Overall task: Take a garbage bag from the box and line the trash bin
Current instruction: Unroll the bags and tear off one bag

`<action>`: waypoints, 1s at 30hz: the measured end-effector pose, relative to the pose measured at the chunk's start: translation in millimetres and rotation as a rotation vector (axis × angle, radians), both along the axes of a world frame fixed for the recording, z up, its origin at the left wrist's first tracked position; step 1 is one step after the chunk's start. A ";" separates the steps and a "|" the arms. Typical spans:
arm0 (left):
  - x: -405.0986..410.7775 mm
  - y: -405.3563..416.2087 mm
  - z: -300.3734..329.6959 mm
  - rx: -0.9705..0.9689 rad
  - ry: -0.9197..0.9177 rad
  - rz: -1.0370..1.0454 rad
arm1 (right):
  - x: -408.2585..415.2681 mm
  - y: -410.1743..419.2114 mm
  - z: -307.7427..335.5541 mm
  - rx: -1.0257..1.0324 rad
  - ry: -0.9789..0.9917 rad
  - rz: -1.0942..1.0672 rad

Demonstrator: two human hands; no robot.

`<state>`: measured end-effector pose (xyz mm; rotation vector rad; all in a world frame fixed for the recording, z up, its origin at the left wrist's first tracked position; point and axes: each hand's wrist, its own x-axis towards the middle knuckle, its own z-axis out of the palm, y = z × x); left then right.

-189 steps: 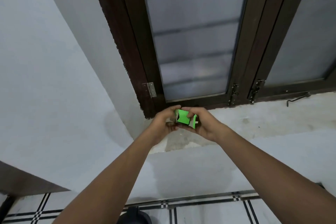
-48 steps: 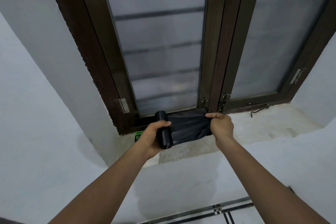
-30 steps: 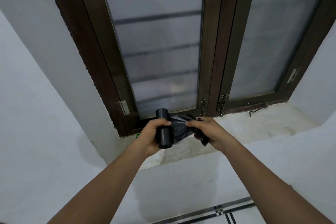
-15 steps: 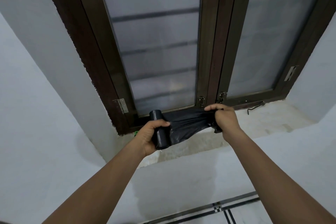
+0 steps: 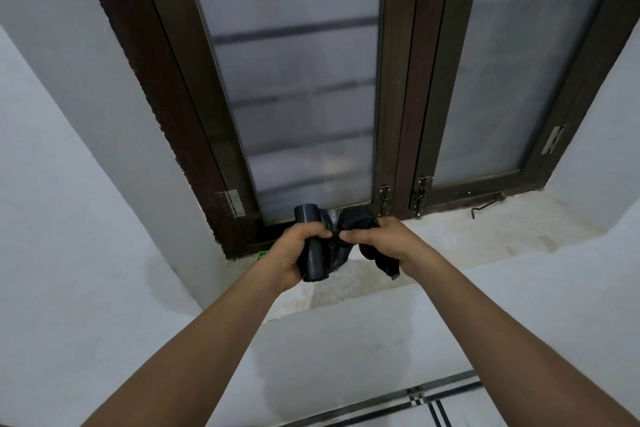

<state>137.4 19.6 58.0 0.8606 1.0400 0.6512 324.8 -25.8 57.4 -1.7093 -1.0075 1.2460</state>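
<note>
My left hand (image 5: 294, 255) grips a black roll of garbage bags (image 5: 313, 262), held upright over the window sill. My right hand (image 5: 379, 241) is close beside it and holds the bunched-up loose bag (image 5: 355, 220) pulled off the roll; a crumpled end hangs below that hand. A sliver of the green box (image 5: 263, 254) shows on the sill behind my left hand. The trash bin is out of sight.
A dark wooden window frame (image 5: 405, 114) with frosted glass panes stands right behind my hands. The pale stone sill (image 5: 485, 236) runs to the right, with a metal latch hook (image 5: 486, 206) on it. White walls are on both sides; tiled floor (image 5: 433, 406) is below.
My right hand has moved back left, next to the roll, bunching the stretched bag together. Earlier the green box was in both hands; it now lies on the sill.
</note>
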 end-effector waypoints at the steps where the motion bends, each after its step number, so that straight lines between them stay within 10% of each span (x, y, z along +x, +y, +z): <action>1: -1.9 0.1 -0.5 -0.014 -0.017 -0.001 | 1.0 0.0 -3.8 0.030 0.063 -0.048; 9: -14.4 -4.9 -8.4 -0.110 -0.138 0.060 | 3.8 -6.4 -7.8 0.143 0.399 -0.220; 25: -4.2 -4.6 -1.1 0.014 0.011 0.021 | -6.1 -16.0 6.0 0.131 -0.521 -0.075; 30: 0.6 -2.8 0.2 0.126 0.101 0.020 | -8.1 -11.5 -0.1 0.182 -0.285 0.028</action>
